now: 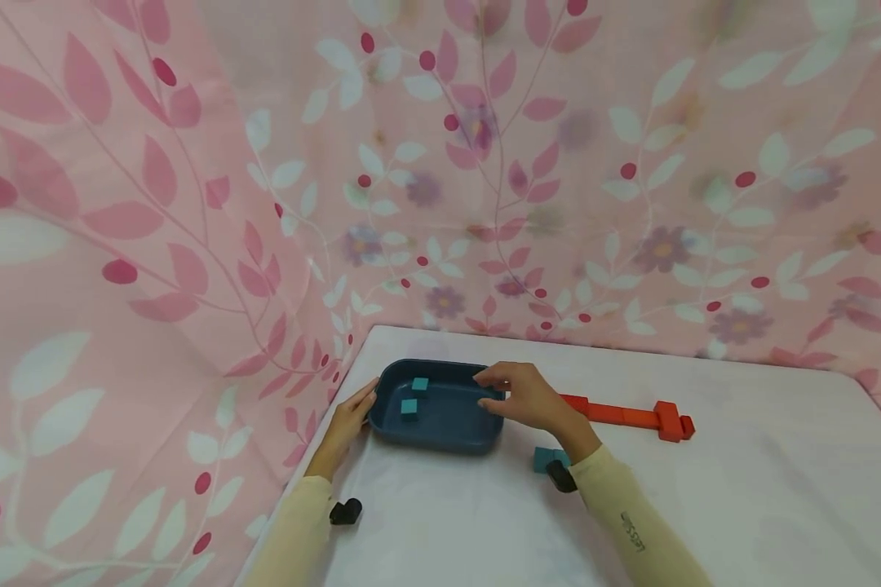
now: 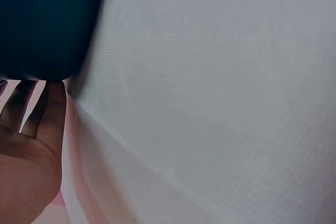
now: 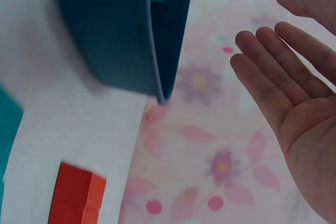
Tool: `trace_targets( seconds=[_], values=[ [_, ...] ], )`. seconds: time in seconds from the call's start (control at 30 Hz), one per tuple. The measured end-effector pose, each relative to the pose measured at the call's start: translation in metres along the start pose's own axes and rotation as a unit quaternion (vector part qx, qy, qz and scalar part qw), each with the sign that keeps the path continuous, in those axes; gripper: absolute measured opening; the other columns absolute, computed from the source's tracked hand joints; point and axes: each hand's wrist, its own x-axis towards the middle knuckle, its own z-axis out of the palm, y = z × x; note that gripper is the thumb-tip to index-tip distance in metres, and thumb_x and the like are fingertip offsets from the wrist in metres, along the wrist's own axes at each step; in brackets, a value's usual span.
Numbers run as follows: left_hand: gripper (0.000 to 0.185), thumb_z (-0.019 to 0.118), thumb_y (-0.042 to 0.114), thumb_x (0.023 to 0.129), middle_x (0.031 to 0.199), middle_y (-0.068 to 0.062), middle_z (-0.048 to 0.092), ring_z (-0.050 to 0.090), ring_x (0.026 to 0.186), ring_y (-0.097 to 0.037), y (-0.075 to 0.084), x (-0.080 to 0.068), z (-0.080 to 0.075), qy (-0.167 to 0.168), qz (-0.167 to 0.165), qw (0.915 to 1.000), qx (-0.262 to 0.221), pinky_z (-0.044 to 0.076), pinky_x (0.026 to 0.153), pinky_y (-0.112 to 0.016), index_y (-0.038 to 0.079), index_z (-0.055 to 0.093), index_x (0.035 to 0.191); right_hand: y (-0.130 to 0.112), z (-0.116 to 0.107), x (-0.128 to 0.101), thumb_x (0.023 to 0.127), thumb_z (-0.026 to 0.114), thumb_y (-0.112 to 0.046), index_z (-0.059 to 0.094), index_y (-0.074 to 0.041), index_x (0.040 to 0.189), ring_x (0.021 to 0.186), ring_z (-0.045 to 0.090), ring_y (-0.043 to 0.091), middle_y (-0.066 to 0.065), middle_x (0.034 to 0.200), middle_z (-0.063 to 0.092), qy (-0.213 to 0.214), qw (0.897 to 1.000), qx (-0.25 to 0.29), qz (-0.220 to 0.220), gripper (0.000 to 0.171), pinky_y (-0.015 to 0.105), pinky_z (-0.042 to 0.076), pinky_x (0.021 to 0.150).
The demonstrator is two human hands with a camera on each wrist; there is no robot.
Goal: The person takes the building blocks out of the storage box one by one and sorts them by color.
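A dark blue tray (image 1: 451,420) sits on the white-covered table, with two teal cubes (image 1: 409,409) inside its left half. My left hand (image 1: 347,422) touches the tray's left end; in the left wrist view its outstretched fingers (image 2: 52,111) meet the tray wall. Over the tray's right end hovers my right hand (image 1: 523,397), thumb and fingers spread apart with nothing between them. The right wrist view has this hand (image 3: 304,93) apart from the tray wall (image 3: 113,35), its palm bare.
Right of the tray, red blocks (image 1: 624,416) lie joined in a long row. Teal blocks (image 1: 543,460) rest near my right wrist, partly covered by a black wrist device (image 1: 561,476). Pink floral cloth (image 1: 514,163) hangs behind and to the left.
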Motion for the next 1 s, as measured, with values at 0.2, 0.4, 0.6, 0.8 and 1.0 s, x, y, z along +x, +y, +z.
trace_targets(
  seconds=[0.2,0.4,0.6,0.8,1.0],
  values=[
    [0.043,0.052,0.035,0.102,0.152,-0.003,0.04,0.04,0.135,-0.025,0.002,-0.002,0.0,0.001,-0.003,1.0,-0.008,0.038,0.105,-0.05,0.029,0.051,0.144,-0.009,0.032,0.031,0.086,0.076,-0.016,0.067,-0.008,0.121,0.107,0.063,0.018,0.003,0.117,0.067,-0.029,0.999,0.008,-0.011,0.038,0.04,0.051,0.093],
    [0.045,0.054,0.038,0.1,0.151,-0.003,0.041,0.044,0.132,-0.024,0.005,0.0,-0.001,-0.001,-0.005,0.9999,-0.015,0.041,0.103,-0.048,0.03,0.051,0.144,-0.008,0.071,0.059,0.085,0.077,-0.019,0.068,-0.008,0.122,0.109,0.062,0.024,0.006,0.12,0.066,-0.03,0.999,-0.014,-0.024,0.04,0.038,0.052,0.091],
    [0.044,0.056,0.035,0.099,0.147,-0.005,0.046,0.05,0.126,-0.023,0.003,0.0,0.0,0.002,-0.009,0.9995,-0.03,0.047,0.096,-0.039,0.027,0.053,0.142,-0.005,0.101,0.077,0.085,0.077,-0.02,0.065,-0.008,0.128,0.112,0.06,0.018,0.002,0.125,0.064,-0.064,0.997,-0.031,-0.015,0.046,0.031,0.05,0.091],
    [0.044,0.055,0.033,0.101,0.148,-0.007,0.045,0.049,0.126,-0.024,0.003,-0.001,0.0,-0.004,0.003,0.9997,-0.022,0.049,0.093,-0.036,0.024,0.051,0.144,0.0,0.116,0.085,0.085,0.078,-0.019,0.062,-0.006,0.13,0.119,0.057,0.023,0.006,0.129,0.062,-0.08,0.995,-0.062,0.004,0.05,0.033,0.048,0.095],
    [0.043,0.056,0.032,0.1,0.147,-0.005,0.047,0.051,0.124,-0.022,0.002,0.0,0.001,0.0,0.005,0.9996,-0.029,0.05,0.087,-0.031,0.024,0.053,0.142,0.005,0.126,0.086,0.083,0.079,-0.014,0.062,0.001,0.128,0.112,0.06,0.023,0.01,0.125,0.064,-0.093,0.992,-0.079,0.018,0.05,0.031,0.051,0.09]
  ],
)
